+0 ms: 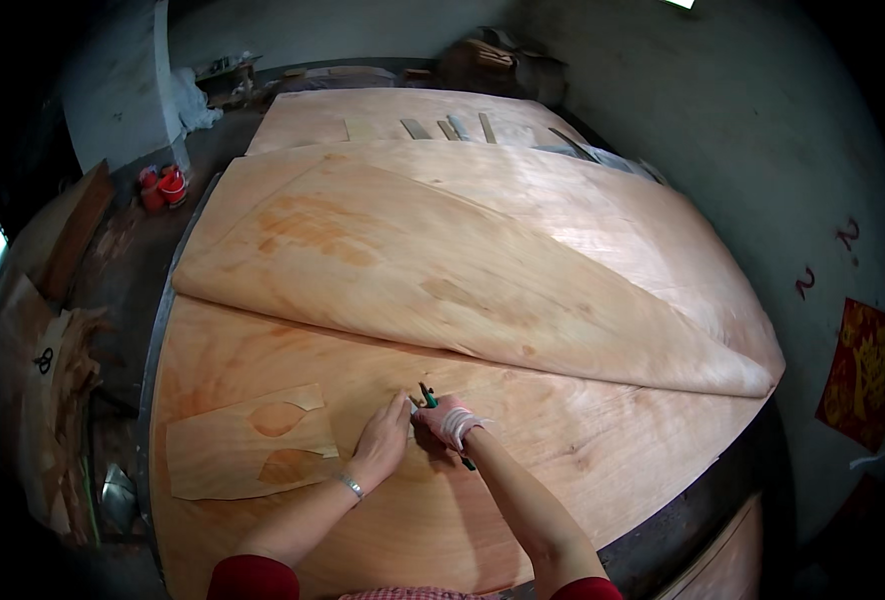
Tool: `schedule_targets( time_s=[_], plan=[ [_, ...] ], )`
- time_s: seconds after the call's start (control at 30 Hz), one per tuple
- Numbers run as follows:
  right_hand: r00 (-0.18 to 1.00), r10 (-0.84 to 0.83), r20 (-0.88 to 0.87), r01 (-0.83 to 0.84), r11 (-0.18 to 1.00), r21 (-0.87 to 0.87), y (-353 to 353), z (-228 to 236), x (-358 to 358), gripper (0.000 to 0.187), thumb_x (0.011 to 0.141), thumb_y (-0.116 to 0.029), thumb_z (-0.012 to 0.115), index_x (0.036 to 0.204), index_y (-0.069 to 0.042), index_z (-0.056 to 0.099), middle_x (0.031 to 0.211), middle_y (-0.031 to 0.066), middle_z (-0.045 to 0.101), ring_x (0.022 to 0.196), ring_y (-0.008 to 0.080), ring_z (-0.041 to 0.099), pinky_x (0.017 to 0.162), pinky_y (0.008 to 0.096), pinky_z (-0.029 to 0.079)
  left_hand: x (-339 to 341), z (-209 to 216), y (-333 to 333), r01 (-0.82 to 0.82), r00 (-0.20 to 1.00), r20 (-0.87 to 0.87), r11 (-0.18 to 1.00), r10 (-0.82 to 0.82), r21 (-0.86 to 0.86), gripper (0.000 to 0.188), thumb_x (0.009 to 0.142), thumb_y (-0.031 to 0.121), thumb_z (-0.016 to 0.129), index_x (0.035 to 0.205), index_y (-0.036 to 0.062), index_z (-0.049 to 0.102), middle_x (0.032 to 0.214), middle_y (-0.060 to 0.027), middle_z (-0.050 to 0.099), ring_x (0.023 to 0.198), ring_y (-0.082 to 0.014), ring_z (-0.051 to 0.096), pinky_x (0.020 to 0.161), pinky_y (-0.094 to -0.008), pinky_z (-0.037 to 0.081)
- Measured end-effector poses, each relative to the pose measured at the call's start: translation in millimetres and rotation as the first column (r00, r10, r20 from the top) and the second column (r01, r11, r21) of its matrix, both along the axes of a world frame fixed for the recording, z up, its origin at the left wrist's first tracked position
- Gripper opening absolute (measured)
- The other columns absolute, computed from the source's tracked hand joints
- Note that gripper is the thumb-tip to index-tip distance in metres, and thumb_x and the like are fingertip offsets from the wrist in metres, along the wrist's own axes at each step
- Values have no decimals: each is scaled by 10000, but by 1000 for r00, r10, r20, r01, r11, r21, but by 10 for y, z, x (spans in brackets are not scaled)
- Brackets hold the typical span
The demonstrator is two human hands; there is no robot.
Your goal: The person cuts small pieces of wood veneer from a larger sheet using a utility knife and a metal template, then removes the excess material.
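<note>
A large thin sheet of wood veneer lies on the table under both of my hands. My left hand, with a silver bracelet at the wrist, presses down with its fingers together and extended. Touching its fingertips is my right hand, which has white wrapping around it. Its fingers close on a slim green-and-black tool that looks like a utility knife, though its tip is hard to make out. Left of my hands lies a smaller veneer piece with notched, rounded shapes along its right side.
Beyond my hands a folded-back veneer layer crosses the table. Several narrow strips lie at the far end. Red buckets stand on the floor at far left. Veneer scraps with black scissors are at left. A wall rises at right.
</note>
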State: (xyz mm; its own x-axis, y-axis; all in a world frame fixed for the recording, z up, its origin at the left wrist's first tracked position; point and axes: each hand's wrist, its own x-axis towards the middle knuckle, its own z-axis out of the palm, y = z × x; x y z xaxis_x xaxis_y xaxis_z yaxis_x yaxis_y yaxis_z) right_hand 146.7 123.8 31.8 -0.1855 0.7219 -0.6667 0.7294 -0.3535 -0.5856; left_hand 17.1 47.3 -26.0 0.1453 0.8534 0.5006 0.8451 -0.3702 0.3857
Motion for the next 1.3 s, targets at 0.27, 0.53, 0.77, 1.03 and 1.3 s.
schedule_targets(
  time_s=[0.27, 0.53, 0.77, 1.03, 1.3],
  plan=[
    [895, 233, 379, -374, 857, 356, -46, -223, 208, 330, 818, -358, 600, 873, -45, 691, 704, 138, 664, 580, 262, 652, 535, 379, 499, 86, 138, 21, 22, 1000, 15, 942, -18, -334, 263, 891, 84, 453, 1066, -80, 560, 1130, -207, 550, 927, -321, 538, 795, -391, 476],
    [992, -4, -125, 1, 1000, -22, -348, 205, 276, 235, 802, -249, 645, 743, -22, 630, 574, 89, 580, 437, 155, 534, 388, 287, 433, -161, -80, 0, 146, 987, 86, 977, -134, -153, 330, 810, 7, 467, 1127, -52, 538, 1175, -208, 533, 1018, -355, 515, 873, -402, 447],
    [949, -139, -284, 70, 968, -242, -475, 30, 253, 182, 793, -170, 625, 686, -26, 596, 561, 87, 573, 426, 166, 522, 384, 284, 408, -145, 13, -322, 242, 967, -23, 944, -253, -224, 417, 796, 32, 451, 1198, -66, 507, 1249, -202, 502, 1157, -338, 463, 978, -382, 393],
    [945, 217, 245, -260, 953, 158, -502, -48, 234, 337, 801, -362, 641, 865, -31, 660, 764, 135, 666, 687, 230, 644, 651, 370, 510, -132, -60, -376, 244, 945, -168, 948, -280, -205, 398, 826, 75, 442, 1186, -80, 512, 1299, -207, 470, 1231, -325, 414, 1036, -400, 349],
    [928, 276, 249, -324, 930, 175, -50, -44, 252, 261, 846, -308, 625, 853, -48, 644, 671, 101, 636, 545, 184, 604, 490, 323, 479, -154, -62, -346, 256, 955, -105, 951, -276, -175, 359, 809, 52, 487, 1145, -60, 552, 1289, -216, 476, 1221, -328, 429, 1029, -400, 358]
  ],
)
